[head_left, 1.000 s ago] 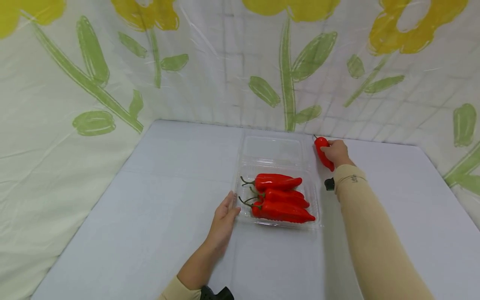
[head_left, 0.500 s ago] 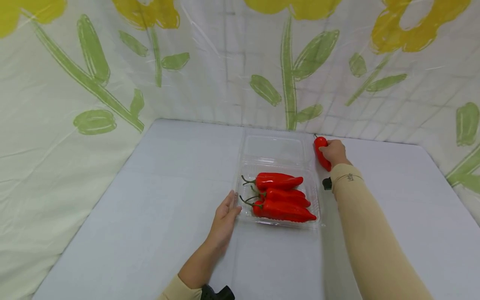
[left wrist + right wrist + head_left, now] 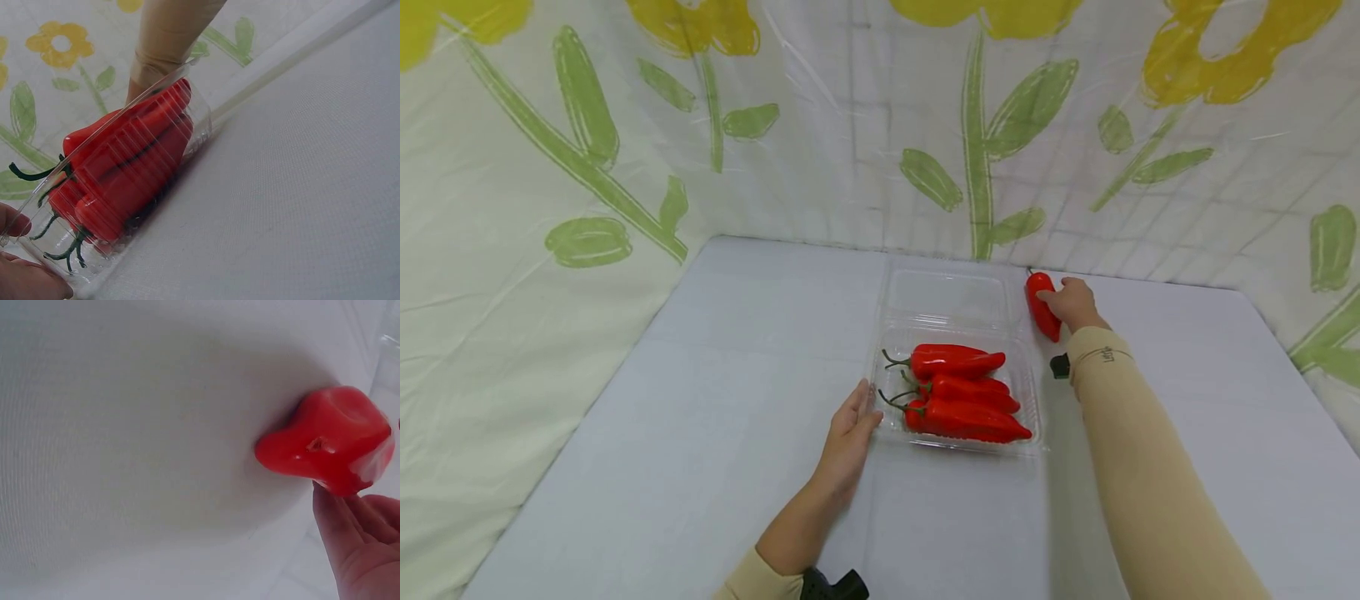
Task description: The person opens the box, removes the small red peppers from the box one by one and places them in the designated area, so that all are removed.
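Note:
A clear plastic clamshell container (image 3: 958,450) lies on the white table with its lid folded back. Several red peppers (image 3: 962,422) with green stems rest in its base, side by side. My left hand (image 3: 844,437) pinches the container's left edge; in the left wrist view, thumb and fingers (image 3: 28,278) lie on either side of the rim. Right of the lid, another red pepper (image 3: 1042,307) lies on the table. My right hand (image 3: 1075,305) is beside it, thumb reaching to its side. In the right wrist view, its fairly straight fingers (image 3: 369,519) meet the pepper's lower side.
The raised-back lid (image 3: 947,298) reaches close to the table's far edge. A white curtain (image 3: 820,183) printed with yellow flowers hangs behind the table and on the left. Bare white tabletop (image 3: 760,375) stretches left of the container.
The loose pepper has come slightly left and down onto the table beside the lid. My right hand has loosened from it and drawn a little to the right. The left hand stays put.

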`<state>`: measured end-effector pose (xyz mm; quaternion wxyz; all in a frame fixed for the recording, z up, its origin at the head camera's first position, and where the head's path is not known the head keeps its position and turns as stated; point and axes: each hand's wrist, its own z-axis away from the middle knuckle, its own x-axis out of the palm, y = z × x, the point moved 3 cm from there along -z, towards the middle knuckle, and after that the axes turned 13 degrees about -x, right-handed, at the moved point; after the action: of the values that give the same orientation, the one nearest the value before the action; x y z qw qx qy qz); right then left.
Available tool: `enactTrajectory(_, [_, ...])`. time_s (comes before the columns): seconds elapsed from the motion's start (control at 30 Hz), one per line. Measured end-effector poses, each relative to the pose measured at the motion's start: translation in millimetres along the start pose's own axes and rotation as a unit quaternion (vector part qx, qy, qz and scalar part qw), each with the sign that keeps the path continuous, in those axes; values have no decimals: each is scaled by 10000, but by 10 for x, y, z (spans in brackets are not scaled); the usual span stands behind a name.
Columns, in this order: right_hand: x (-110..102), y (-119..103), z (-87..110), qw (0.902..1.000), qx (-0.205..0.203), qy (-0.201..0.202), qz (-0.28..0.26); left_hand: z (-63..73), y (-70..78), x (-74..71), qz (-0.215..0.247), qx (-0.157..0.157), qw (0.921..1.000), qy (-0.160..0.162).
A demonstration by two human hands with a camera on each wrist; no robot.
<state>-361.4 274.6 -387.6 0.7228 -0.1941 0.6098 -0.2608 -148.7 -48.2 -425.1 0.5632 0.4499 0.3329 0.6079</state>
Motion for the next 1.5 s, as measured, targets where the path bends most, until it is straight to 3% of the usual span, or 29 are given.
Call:
enactTrajectory(0.3, [-209,-110,95,9973,-708,-179,109,-2,-6,11,34,-3,10000,-6])
enactTrajectory(0.6, [-365,-151,160,9958,-854,-249,196,23,-8,15,8,252,9997,-27])
enactTrajectory(0.73, [-389,-164,192,9952,-933,-257,175,10,-14,18,76,76,9999,1])
enactTrajectory(0.93, [-379,-252,295,9924,-1201,-272,29,-4,-6,24,91,-101,9999,18])
enactTrajectory(1.1, [-312,-386,411,9864,-1602,-363,119,-18,-20,16,28,-108,9999,48])
enactTrajectory(1.5, [-183,-645,698,9753,-2111,-601,239,-24,-25,-1,50,-69,10000,49])
